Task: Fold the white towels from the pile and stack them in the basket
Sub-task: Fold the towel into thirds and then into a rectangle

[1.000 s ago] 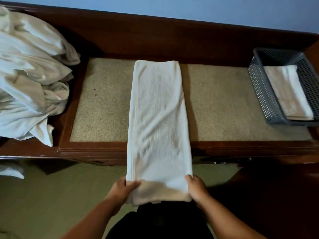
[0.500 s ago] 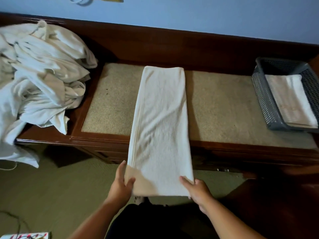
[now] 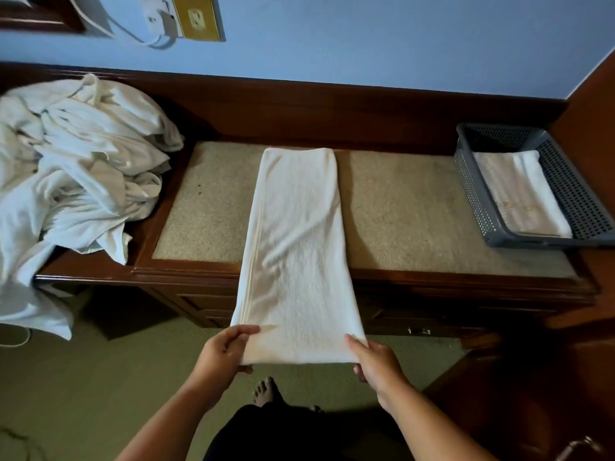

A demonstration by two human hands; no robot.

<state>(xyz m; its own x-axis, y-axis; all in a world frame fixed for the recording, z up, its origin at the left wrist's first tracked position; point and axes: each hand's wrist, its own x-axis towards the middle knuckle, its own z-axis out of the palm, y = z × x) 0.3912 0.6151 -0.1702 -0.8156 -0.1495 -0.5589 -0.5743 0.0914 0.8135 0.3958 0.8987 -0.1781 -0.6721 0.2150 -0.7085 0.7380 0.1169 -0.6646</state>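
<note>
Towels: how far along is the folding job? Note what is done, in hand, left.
Done: at least one folded towel lies in the grey basket. In hand: the left hand and right hand grip the near end of a strip-folded towel lying across the bench. Left: finishing it, then the unfolded pile.

Both bare forearms reach up from six o'clock. The left hand [image 3: 223, 351], at seven o'clock, and the right hand [image 3: 376, 365], at five, each pinch a corner of the long white folded towel [image 3: 293, 254].

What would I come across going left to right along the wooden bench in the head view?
Pile of unfolded white towels → long narrow towel → grey basket, with a folded towel inside it.
</note>
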